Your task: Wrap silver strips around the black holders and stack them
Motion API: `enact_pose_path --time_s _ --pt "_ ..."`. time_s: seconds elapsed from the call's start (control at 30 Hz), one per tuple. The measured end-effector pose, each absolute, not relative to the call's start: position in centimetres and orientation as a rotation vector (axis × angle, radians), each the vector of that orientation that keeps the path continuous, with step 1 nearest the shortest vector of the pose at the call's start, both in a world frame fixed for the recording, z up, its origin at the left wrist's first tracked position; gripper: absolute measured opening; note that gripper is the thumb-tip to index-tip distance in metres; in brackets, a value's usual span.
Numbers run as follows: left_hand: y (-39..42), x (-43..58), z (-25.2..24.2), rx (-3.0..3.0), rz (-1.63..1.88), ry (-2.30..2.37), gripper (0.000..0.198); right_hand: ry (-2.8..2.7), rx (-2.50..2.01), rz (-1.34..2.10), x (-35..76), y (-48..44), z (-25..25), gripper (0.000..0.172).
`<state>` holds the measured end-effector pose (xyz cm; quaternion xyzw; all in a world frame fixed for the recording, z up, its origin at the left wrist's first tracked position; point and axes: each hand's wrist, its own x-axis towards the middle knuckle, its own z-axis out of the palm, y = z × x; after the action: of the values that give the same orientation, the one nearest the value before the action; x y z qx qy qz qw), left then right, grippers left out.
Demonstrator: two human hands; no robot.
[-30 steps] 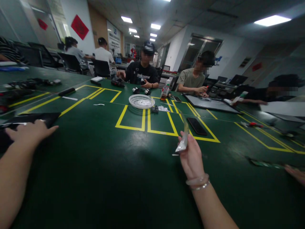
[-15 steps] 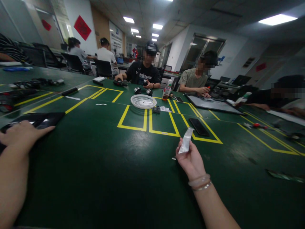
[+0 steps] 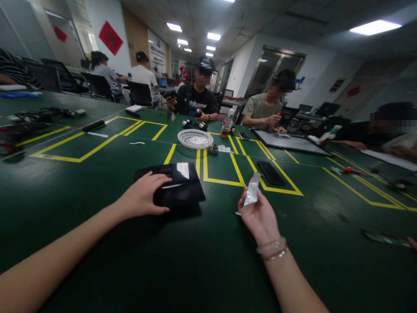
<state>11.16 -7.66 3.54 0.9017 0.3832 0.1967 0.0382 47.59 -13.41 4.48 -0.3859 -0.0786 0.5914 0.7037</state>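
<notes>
The left hand (image 3: 145, 195) is grasping a black case (image 3: 187, 193) by its left part, the fingers spreading over the top and the thumb lying along the near side. The case is tilting a little above or on the green table (image 3: 208, 269), left of the middle; whether its underside is touching the tabletop I cannot tell. A white patch (image 3: 183, 171) is showing on its upper face, and its far edge is covering part of a yellow tape (image 3: 224, 181) outline. The right hand (image 3: 260, 219) is pinching a silvery strip (image 3: 253, 189) between thumb and fingers, the strip standing up from the grip and leaning right, well apart from the case. Two bangles (image 3: 273, 250) are circling the right wrist. A dark phone (image 3: 271, 172) is lying just beyond that hand. Farther across, a white basket (image 3: 195, 145) is resting near a small grey block (image 3: 213, 149) and a bottle (image 3: 227, 127). Opposite, a person in a black top (image 3: 200, 102) is holding up a dark tool (image 3: 170, 94), while a person in an olive shirt (image 3: 260, 106) is working over a grey panel (image 3: 293, 142)
</notes>
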Motion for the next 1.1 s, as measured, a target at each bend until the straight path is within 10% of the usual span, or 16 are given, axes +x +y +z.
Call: enact_pose_path --time_s 0.43,0.67,1.1 --pt "-10.7 14.8 2.3 2.848 0.431 0.814 0.088 -0.872 -0.969 1.093 44.7 -15.0 4.5 0.037" --pt "-13.0 15.0 3.2 3.201 0.861 0.260 0.027 -2.100 -1.255 0.468 43.5 -16.5 4.7 0.035" --pt "-11.8 15.8 1.7 3.154 0.409 0.602 0.031 -2.544 -1.404 0.124 42.0 -17.8 4.3 0.035"
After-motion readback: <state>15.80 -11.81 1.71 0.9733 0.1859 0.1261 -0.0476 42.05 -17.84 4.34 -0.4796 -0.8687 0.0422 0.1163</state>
